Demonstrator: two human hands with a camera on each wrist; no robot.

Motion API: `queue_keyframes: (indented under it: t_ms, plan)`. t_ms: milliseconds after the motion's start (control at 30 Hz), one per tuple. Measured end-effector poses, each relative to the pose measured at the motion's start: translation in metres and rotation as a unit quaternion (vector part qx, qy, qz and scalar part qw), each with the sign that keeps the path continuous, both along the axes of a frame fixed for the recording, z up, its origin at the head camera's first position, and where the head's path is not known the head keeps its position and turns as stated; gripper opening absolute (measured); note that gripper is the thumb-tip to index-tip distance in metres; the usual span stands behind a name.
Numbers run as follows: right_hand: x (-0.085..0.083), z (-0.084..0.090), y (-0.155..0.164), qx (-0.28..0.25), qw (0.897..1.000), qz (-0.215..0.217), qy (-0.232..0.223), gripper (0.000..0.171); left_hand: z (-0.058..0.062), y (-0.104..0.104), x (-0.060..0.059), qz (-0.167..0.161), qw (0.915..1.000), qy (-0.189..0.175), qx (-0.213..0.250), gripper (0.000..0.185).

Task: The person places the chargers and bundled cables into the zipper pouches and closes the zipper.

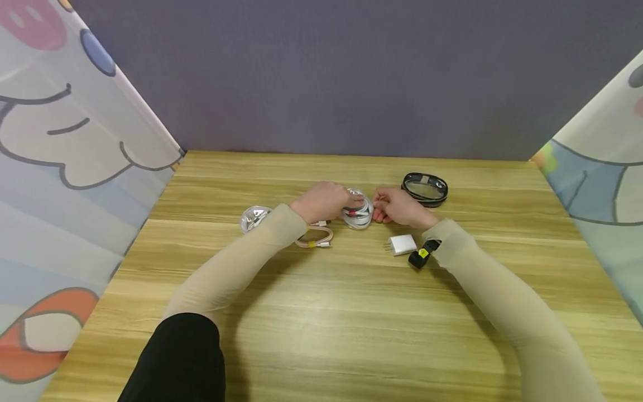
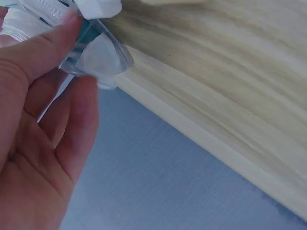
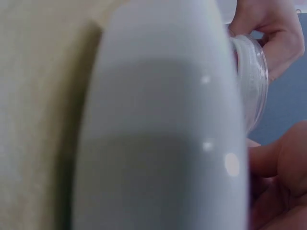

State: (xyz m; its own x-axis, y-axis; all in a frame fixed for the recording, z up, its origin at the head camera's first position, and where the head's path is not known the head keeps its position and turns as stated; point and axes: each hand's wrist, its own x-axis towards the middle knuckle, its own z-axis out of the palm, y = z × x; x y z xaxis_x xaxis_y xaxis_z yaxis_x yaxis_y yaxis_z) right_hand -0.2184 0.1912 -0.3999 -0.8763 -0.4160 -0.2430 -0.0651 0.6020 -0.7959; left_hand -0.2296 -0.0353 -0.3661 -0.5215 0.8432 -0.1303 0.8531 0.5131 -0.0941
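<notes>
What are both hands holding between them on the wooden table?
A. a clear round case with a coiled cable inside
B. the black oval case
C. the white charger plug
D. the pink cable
A: the left hand and right hand both grip the clear round case; the other things lie apart.

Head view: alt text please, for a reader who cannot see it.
Both hands meet on a round clear case of white cable at mid-table: the left hand grips it, the right hand pinches at its edge. Around them on the wooden table lie a pink cable, a white charger and a black-rimmed case.
</notes>
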Motion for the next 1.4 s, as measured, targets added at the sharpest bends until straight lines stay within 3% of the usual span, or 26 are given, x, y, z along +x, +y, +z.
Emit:
queue_keyframes:
  t_ms: [267,533,733,1033,1133,1400]
  plan:
    - [0.016,0.006,0.007,0.034,0.999,0.023,0.006,0.017,-0.003,0.006,0.001,0.005,0.9998,-0.011,0.015,0.059]
    - [0.033,0.012,0.005,-0.015,0.998,0.044,-0.040,0.013,-0.003,0.007,0.005,0.023,0.9996,0.014,0.010,0.056]
    - [0.030,0.012,0.002,-0.021,0.999,0.023,-0.019,0.014,-0.002,0.008,0.009,0.035,0.9989,0.025,0.018,0.035]
    - [0.015,0.008,0.003,-0.045,0.997,-0.056,-0.004,0.016,0.000,0.003,0.010,-0.023,0.9970,0.073,0.011,0.046]
    - [0.012,0.006,0.004,-0.043,0.997,-0.059,0.006,0.016,-0.001,0.002,0.009,-0.038,0.9962,0.077,0.012,0.044]
    - [0.016,0.006,0.007,-0.022,0.999,-0.044,-0.013,0.016,-0.002,0.009,0.007,-0.018,0.9970,0.072,0.019,0.041]
